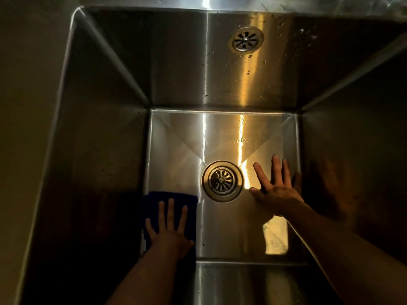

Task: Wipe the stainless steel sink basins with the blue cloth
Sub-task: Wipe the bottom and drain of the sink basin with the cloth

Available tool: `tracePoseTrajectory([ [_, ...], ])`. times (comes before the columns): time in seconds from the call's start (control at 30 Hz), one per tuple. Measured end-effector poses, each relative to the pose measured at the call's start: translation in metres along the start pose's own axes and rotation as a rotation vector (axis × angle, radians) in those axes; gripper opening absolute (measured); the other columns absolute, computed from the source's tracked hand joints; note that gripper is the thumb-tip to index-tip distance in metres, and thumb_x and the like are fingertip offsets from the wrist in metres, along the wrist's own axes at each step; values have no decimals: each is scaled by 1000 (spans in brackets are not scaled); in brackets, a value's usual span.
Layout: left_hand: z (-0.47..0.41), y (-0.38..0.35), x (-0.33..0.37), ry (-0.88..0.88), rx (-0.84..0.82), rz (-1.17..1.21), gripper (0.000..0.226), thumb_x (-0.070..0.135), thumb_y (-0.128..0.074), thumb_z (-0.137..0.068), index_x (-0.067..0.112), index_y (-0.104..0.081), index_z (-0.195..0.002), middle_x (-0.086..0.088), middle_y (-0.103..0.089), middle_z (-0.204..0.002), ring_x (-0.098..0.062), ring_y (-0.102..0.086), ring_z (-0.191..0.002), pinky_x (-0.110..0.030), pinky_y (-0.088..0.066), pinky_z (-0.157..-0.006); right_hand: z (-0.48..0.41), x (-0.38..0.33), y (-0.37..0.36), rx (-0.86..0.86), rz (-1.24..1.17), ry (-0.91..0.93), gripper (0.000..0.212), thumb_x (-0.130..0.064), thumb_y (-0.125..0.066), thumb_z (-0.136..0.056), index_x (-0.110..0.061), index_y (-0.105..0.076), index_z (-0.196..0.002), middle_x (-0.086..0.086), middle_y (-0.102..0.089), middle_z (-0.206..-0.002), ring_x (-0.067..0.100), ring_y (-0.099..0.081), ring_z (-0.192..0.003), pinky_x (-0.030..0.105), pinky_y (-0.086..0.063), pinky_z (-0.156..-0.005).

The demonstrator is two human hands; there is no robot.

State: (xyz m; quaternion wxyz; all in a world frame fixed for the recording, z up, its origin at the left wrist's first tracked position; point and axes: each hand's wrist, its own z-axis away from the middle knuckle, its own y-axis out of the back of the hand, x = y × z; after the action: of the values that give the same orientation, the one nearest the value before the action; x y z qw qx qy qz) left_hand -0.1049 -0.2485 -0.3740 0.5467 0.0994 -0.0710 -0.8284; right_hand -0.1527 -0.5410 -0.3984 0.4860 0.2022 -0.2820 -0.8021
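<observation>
You are wiping the floor of the sink basin (105, 150)
The blue cloth (169, 195) lies in the near left corner, under your left hand (169, 230), fingers straight and pressing down. Your right hand (275, 194) rests flat and spread beside the drain (222, 180). Next, push the cloth toward the drain

A round drain strainer (222, 181) sits between the left hand (169, 230) and the right hand (276, 192), touching neither. Water droplets (253, 69) cling well beyond the right hand.
</observation>
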Motion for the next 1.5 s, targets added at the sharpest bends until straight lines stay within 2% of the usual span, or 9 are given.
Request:
tracePoseTrajectory([
  [0.13, 4, -25, 0, 30, -40, 20, 97, 60, -40, -92, 25, 38, -136, -13, 59, -124, -38, 50, -124, -67, 11, -108, -1, 1, -2, 19, 11, -5, 72, -76, -21, -88, -61, 39, -125, -6, 61, -132, 25, 54, -122, 61, 19, -107],
  [0.43, -9, -43, -9, -73, 212, 113, 98, 70, -30, -88, 22, 44, -130, -9, 65, -124, -33, 60, -113, -68, 20, -102, -1, 4, -6, 50, -19, 42, 74, -75, -22, -88, -58, 34, -133, -5, 60, -134, 22, 58, -118, 55, 27, -100],
  [0.67, -37, 62, 14, -126, 459, 215, 96, 69, -35, -88, 35, 46, -128, -4, 65, -124, -30, 55, -119, -67, 16, -104, -1, 5, -6, 57, -31, 46, 72, -75, -21, -88, -61, 39, -126, -3, 57, -138, 25, 52, -126, 64, 18, -109],
  [0.8, -56, 134, 35, -114, 512, 238, 100, 70, -37, -87, 32, 42, -135, -9, 55, -137, -35, 46, -130, -68, 14, -105, -4, 7, -9, 83, -33, 46, 73, -74, -23, -89, -62, 37, -127, -3, 57, -138, 24, 53, -126, 64, 19, -108],
  [0.97, -69, 170, 82, -98, 609, 297, 102, 72, -36, -85, 28, 41, -136, -14, 50, -141, -39, 43, -130, -70, 15, -103, -5, 7, -12, 109, -11, 57, 72, -74, -21, -89, -59, 36, -130, -2, 56, -140, 25, 52, -127, 63, 20, -108],
  [1.13, -70, 176, 141, -252, 684, 116, 90, 65, -31, -90, 29, 34, -141, -14, 48, -143, -38, 43, -131, -70, 19, -100, -3, 8, -16, 201, -15, 49, 74, -76, -15, -86, -54, 37, -133, -2, 52, -143, 24, 46, -133, 62, 11, -112],
  [1.27, -62, 162, 186, -470, 718, -124, 79, 58, -28, -95, 29, 24, -147, -12, 41, -149, -36, 38, -135, -68, 21, -100, 2, 5, -28, 294, -270, -3, 92, -78, -28, -83, -44, 37, -138, -7, 50, -143, 17, 32, -138, 50, -2, -120],
  [1.37, -63, 159, 186, -519, 735, -232, 74, 59, -24, -96, 33, 22, -147, -7, 38, -151, -31, 36, -137, -64, 22, -103, 7, -1, -39, 380, -374, -39, 96, -79, -28, -82, -36, 30, -145, -7, 42, -148, 17, 20, -142, 40, -8, -117],
  [1.5, -71, 164, 150, -511, 730, -251, 73, 61, -27, -94, 41, 21, -145, 2, 38, -152, -22, 37, -138, -57, 25, -104, 5, -1, -39, 387, -342, -77, 103, -77, -34, -84, -20, 18, -151, 1, 25, -158, 24, 8, -149, 38, -10, -119],
])
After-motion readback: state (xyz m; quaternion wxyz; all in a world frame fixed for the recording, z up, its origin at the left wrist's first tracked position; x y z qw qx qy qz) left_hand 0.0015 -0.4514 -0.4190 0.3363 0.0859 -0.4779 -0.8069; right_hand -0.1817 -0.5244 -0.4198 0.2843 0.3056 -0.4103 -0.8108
